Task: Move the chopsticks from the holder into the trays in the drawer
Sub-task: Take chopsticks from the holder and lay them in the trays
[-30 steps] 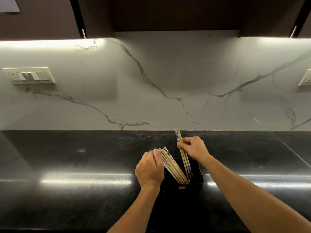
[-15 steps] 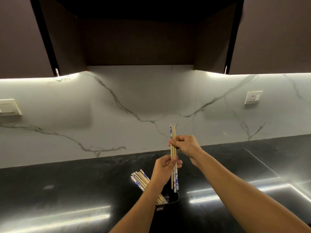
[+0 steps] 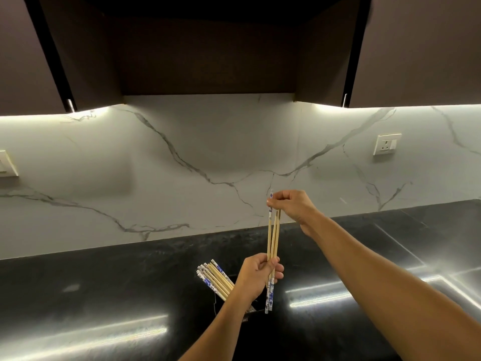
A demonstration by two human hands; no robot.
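holder: mostly behind left forearm | switch plate: cut by left edge

Head-worn view, forward over countertop

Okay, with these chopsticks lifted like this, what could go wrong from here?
The lifted chopsticks are splayed and uneven; the right hand pinches only their tops and the left hand holds them lower, so one could slip onto the counter. The left forearm sits right beside the leaning bundle in the holder and could tip it.
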